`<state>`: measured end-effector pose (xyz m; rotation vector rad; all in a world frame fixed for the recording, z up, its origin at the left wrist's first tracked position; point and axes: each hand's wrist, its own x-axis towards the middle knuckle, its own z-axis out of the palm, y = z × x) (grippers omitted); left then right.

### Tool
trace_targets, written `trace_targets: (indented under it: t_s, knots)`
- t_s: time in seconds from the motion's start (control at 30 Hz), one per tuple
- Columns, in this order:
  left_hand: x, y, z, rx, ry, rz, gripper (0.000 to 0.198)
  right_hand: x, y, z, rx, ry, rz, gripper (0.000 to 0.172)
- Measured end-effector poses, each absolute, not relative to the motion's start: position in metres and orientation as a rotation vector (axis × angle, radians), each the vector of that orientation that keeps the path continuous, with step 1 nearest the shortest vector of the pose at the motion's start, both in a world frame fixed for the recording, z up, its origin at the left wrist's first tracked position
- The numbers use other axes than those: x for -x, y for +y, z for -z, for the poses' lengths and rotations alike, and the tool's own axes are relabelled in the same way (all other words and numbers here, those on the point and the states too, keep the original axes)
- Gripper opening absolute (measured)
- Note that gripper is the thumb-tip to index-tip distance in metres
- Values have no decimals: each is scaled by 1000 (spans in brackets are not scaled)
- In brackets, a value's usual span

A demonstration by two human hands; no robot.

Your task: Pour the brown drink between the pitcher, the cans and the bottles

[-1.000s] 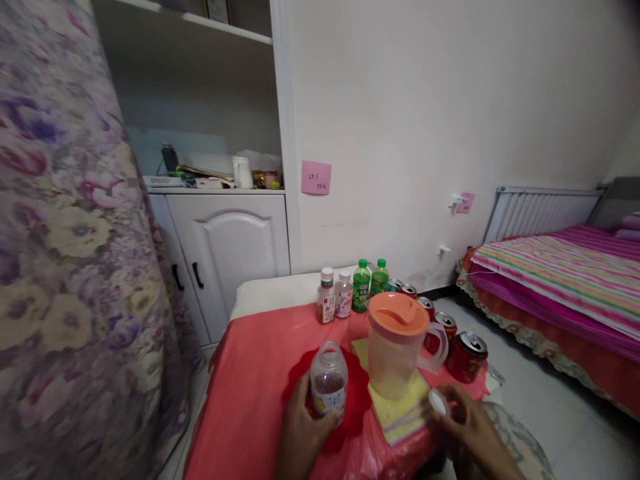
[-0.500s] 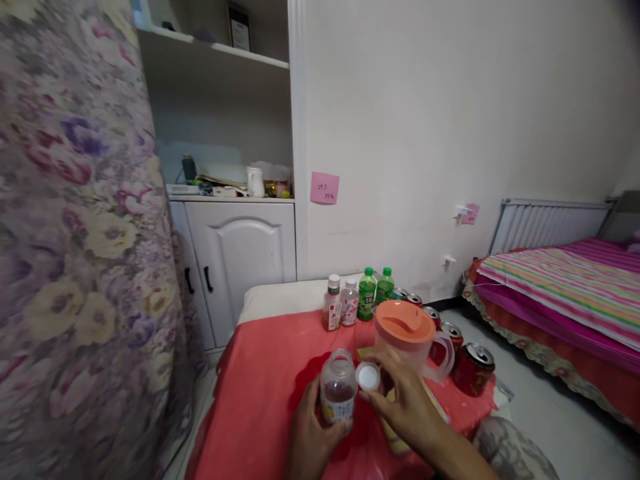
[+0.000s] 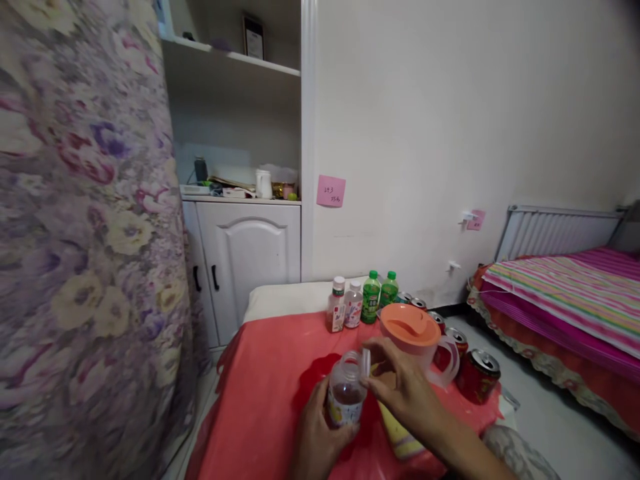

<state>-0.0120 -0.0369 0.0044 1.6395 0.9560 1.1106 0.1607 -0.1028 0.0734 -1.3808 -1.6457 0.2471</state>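
Observation:
A clear bottle (image 3: 346, 393) with a label and an uncapped mouth is in my left hand (image 3: 323, 433), whose fingers wrap round its body. My right hand (image 3: 400, 380) pinches a white bottle cap (image 3: 367, 363), held on edge right beside the bottle's mouth. Below the bottle, a red bowl or dish (image 3: 314, 377) is partly hidden by the bottle and my left hand. A yellow cloth or packet (image 3: 400, 437) lies under my right forearm. Just behind my right hand stands a clear pitcher (image 3: 415, 353) with an orange lid (image 3: 407, 325).
Two pale-labelled bottles (image 3: 337, 307) and two green bottles (image 3: 371, 298) stand at the back of the red-covered table (image 3: 250, 393). Several drink cans (image 3: 479, 375) line its right side. A floral curtain (image 3: 90, 233) hangs at left; a bed (image 3: 565, 287) is at right.
My right hand has turned the cap from facing me to edge-on and brought it closer to the bottle's mouth. The view has shifted slightly left.

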Motion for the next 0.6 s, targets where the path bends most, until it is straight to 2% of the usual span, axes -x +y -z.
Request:
trace_targets:
  t_s: [0.33, 0.6]
  knots:
    - [11, -31, 4, -1647, 902, -1083, 69, -159, -103, -142, 1426, -2132, -254, 38]
    - [15, -36, -7, -1660, 914, -1093, 64, -162, -91, -170, 1388, -2430, -236, 25]
